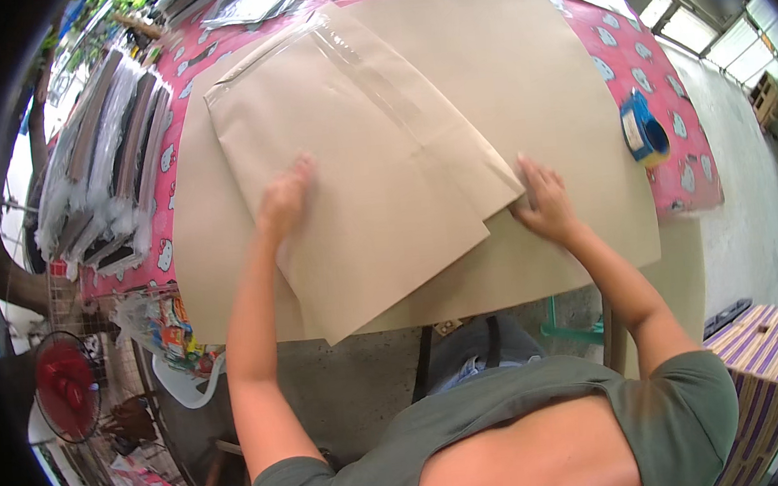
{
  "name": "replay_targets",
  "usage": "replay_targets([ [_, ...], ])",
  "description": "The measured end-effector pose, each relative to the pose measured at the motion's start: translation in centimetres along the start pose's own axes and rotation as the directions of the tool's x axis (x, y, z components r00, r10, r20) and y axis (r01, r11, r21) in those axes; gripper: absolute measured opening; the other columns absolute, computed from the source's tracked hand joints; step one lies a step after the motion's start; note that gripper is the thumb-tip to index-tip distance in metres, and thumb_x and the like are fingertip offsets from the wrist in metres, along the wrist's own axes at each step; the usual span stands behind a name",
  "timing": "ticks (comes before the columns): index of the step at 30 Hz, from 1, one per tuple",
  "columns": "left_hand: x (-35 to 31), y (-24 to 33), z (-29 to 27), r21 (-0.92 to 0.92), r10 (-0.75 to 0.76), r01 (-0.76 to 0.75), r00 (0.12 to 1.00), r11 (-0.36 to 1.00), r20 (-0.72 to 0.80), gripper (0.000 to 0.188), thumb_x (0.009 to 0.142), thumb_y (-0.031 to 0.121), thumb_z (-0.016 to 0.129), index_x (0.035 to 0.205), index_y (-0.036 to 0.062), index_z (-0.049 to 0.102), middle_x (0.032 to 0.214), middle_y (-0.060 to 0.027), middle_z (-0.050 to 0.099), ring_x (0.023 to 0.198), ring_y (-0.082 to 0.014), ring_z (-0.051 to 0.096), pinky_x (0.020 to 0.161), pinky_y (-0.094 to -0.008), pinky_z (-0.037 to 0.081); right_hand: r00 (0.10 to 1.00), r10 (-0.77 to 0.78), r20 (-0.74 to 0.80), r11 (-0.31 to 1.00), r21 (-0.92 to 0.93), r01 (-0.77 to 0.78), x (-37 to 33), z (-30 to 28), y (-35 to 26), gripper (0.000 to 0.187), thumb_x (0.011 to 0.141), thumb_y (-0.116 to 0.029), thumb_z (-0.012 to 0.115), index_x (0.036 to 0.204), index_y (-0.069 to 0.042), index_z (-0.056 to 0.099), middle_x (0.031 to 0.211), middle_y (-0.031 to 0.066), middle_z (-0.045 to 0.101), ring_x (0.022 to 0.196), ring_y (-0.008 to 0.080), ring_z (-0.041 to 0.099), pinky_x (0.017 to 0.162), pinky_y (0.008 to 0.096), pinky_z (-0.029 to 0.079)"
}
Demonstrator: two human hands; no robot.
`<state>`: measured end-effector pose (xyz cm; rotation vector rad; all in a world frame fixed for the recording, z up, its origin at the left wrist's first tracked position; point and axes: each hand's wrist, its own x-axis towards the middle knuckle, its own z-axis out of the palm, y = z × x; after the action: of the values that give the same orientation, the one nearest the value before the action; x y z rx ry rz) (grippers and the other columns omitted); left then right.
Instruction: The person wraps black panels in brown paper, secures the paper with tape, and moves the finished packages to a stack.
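A folded piece of brown kraft paper (347,173), shaped like a large flat envelope, lies slanted on a bigger brown sheet (571,119). Clear tape runs along its far edge and down a seam at its upper right. My left hand (287,199) is over its left part, with fingers smeared by motion, so I cannot tell if they grip. At its right corner my right hand (546,203) is closed on the edge, the thumb low by the corner and the fingers beside it. The folded paper's near corner hangs slightly past the big sheet's front edge.
A blue tape dispenser (643,129) stands at the right on the pink patterned tablecloth (689,160). Plastic-wrapped stacks (108,155) lie at the left. A red fan (67,387) and a white chair (190,382) are at lower left, stacked boards (774,368) at lower right.
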<state>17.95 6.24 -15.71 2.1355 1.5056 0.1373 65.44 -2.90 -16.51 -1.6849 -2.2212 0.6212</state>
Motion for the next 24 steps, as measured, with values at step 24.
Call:
replay_targets([
  [24,-9.4,1.2,-0.6,-0.125,0.358,-0.369,0.928,0.921,-0.101,0.092,0.063,0.06,0.068,0.135,0.0105,0.04,0.143,-0.0088,0.033,0.136,-0.0251,0.019,0.111,-0.0407,0.01,0.943,-0.333,0.024,0.684,0.695,0.223,4.0,13.8,-15.9,0.041,0.078,-0.024,0.066,0.113,-0.005,0.056,0.112,0.0146,0.056,0.101,0.0291,0.054,0.084,0.0394,0.044],
])
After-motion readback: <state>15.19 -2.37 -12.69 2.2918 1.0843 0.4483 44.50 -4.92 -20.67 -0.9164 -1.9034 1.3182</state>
